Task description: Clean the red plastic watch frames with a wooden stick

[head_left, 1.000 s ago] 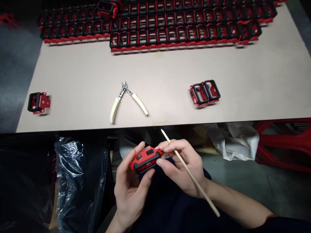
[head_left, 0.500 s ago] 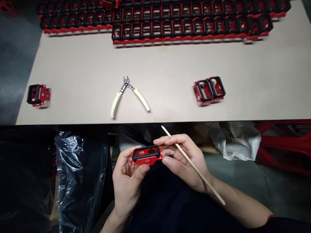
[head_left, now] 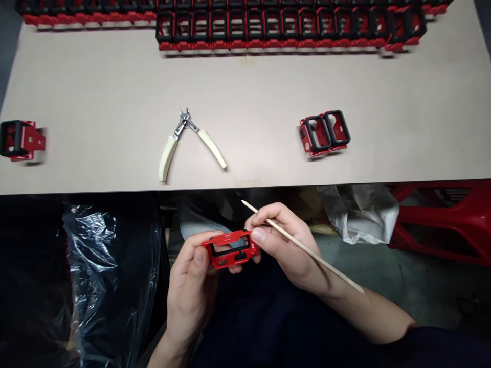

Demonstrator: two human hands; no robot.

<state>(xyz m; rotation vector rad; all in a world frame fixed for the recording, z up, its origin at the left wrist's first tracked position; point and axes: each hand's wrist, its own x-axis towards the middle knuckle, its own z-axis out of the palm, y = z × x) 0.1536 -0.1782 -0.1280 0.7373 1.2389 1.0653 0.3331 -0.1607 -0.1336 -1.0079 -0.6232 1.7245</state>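
Below the table's front edge, over my lap, both hands hold one small red plastic frame with a black rim (head_left: pixel 230 249). My left hand (head_left: pixel 190 291) grips its left end with thumb on top. My right hand (head_left: pixel 286 243) pinches its right end and also carries a thin wooden stick (head_left: pixel 307 249), which runs between the fingers and points up-left. The frame's open face is turned up towards me.
On the beige table (head_left: pixel 95 87) lie cream-handled cutting pliers (head_left: pixel 186 140), a pair of red-and-black frames (head_left: pixel 324 134) to the right and a single one (head_left: pixel 19 140) at the far left. Several rows of frames (head_left: pixel 268 25) line the far edge. A black plastic bag (head_left: pixel 103 276) hangs left.
The red frame has been turned in my hands from its side to its open face upward. The view has shifted a little to the right and down.
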